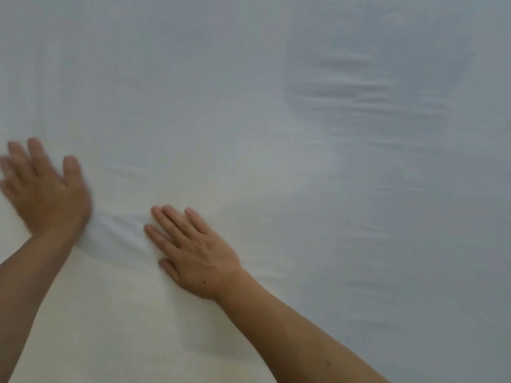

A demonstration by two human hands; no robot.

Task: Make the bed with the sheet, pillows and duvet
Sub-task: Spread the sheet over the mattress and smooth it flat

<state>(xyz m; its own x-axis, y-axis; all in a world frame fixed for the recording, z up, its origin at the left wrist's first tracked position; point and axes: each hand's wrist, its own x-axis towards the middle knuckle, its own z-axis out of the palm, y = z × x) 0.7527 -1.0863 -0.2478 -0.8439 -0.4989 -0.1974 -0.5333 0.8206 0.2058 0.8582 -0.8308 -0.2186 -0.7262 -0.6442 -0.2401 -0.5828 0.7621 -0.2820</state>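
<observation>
Nearest, at about 6 o'clock, the right hand lies palm down on the white sheet, fingers straight and close together, gripping nothing. It seems to serve as an anchor, pinning the cloth. Just beyond its fingertips, between the 2 hands at roughly 8 o'clock, a small bunch of creases is gathered.

Further left, at 9 o'clock, the left hand is also flat and spread on the sheet, holding nothing; it is blurred, which suggests a sweeping stroke. The step in hand looks like smoothing the sheet across the bed, an early stage, since no pillows or duvet show in view.

To do this well, I would keep the right palm pressing firmly so the cloth cannot slide, and run the left hand outward, away from the anchor, so the creases between them are drawn flat rather than pushed into a new fold. Flat fingers and even pressure suit thin cloth; hooking a fingertip would drag up a ridge.

Farthest, at 1 to 2 o'clock, a band of ripples lies in the shaded part of the sheet, well apart from both hands. That patch likely needs the same treatment next, working from the middle toward the edge.
</observation>
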